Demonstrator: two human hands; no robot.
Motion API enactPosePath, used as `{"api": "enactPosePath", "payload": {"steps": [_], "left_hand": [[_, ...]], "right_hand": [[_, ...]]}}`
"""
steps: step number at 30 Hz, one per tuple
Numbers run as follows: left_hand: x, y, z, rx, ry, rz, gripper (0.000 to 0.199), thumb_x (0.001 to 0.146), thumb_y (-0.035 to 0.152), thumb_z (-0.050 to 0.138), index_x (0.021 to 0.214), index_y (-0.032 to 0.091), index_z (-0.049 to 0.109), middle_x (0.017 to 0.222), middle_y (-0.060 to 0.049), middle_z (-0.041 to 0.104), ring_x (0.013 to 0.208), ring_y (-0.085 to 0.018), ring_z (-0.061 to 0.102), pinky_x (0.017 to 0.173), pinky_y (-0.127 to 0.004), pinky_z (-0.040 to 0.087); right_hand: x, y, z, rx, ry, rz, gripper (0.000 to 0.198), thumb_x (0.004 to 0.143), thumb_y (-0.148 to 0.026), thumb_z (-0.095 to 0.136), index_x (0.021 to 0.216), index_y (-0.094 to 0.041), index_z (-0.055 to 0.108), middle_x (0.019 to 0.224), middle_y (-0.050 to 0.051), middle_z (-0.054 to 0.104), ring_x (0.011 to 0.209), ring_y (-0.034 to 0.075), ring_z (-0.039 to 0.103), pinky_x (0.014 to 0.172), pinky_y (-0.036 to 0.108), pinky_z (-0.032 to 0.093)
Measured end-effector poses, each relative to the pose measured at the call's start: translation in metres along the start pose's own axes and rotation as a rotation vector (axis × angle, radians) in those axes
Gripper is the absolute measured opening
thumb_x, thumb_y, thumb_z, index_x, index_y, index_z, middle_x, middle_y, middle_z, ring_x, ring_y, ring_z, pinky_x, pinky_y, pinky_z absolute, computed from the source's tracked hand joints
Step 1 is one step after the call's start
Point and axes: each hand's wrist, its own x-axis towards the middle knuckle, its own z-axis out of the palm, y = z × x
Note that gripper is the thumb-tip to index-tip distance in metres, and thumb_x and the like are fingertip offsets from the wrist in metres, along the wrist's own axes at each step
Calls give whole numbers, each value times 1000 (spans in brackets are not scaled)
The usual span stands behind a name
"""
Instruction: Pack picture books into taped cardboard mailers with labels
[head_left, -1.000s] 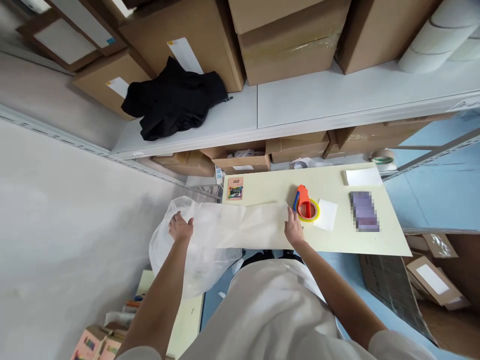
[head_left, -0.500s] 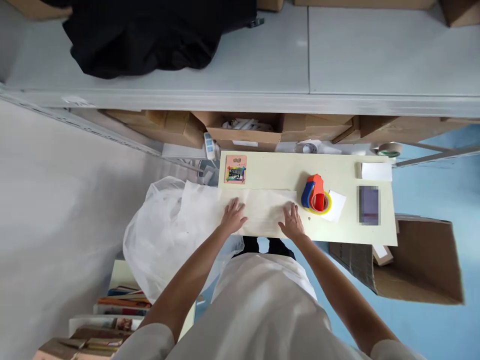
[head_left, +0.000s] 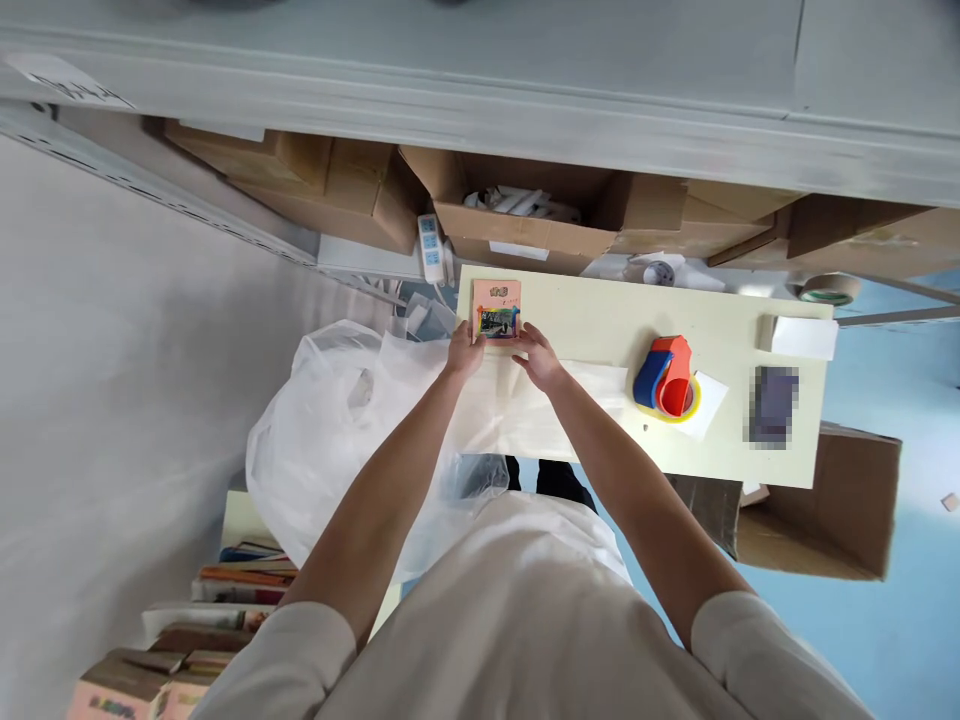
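A small pink book (head_left: 496, 292) with a dark picture on its cover lies near the far left corner of the table. My left hand (head_left: 466, 351) grips its near left corner, fingers closed at the edge. At the near right corner, my right hand (head_left: 538, 356) holds the book's edge between fingers and thumb. Beneath my wrists, a thin white packing sheet (head_left: 592, 385) is spread over the table's near side and runs left toward a big translucent plastic bag (head_left: 330, 430).
On the pale table (head_left: 577, 310) stand a red and blue tape dispenser (head_left: 667, 378), a white paper (head_left: 709, 405), a white stack (head_left: 802, 337) and a blurred dark object (head_left: 772, 405). Cardboard boxes (head_left: 525, 235) line the shelf behind; an open carton (head_left: 840, 500) is at right.
Both hands have left the white sheet and reached forward to the pink book, taking hold of its near corners. The camera view has shifted and tilted slightly.
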Motion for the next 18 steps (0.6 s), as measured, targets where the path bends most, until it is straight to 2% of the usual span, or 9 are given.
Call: {"api": "enactPosePath", "payload": {"steps": [2,4,8,10,13,16,18], "left_hand": [[-4,5,-2,12,-12,-36,21,79,18,56,98,13,63,88,-7,67,79,-18,63,75,-30,49],[-15,15,-3,-31,-44,20,18,79,15,55,94,14,64,83,-5,66,71,-14,60,69,-27,49],[-59,34,7,-103,-95,150,30,77,12,56,106,15,62,92,-5,66,71,-11,58,66,-24,50],[-88,35,22,-106,-120,172,38,75,12,59,112,17,59,93,-5,64,67,-11,58,63,-25,51],[-129,29,56,-64,-283,177,41,74,10,58,114,19,58,95,-5,63,67,-11,61,63,-25,53],[-156,20,89,16,-418,135,39,74,7,56,111,18,60,95,-5,63,66,-12,62,67,-27,55],[-168,15,105,71,-448,124,37,74,8,56,109,17,61,95,-6,63,69,-13,63,71,-30,55]], "right_hand": [[-4,-3,-2,-12,-8,-18,53,66,-29,63,118,-25,53,121,5,57,104,21,54,81,36,47],[-15,-6,-10,-34,-8,-99,44,67,-29,60,111,-23,58,108,4,61,92,17,56,76,32,46],[-57,4,-43,-104,131,-266,45,70,-30,58,114,-20,57,99,4,61,73,12,55,67,29,45],[-84,21,-70,-158,198,-302,45,71,-33,60,115,-20,57,99,6,61,72,13,57,66,30,47],[-119,54,-113,-275,310,-304,43,73,-34,58,114,-20,58,97,7,63,72,15,60,67,32,50],[-138,86,-147,-379,400,-269,40,75,-31,53,112,-19,59,93,6,64,68,15,61,66,33,51],[-142,101,-160,-444,421,-254,38,76,-29,51,112,-19,59,91,7,63,66,15,61,66,33,52]]}}
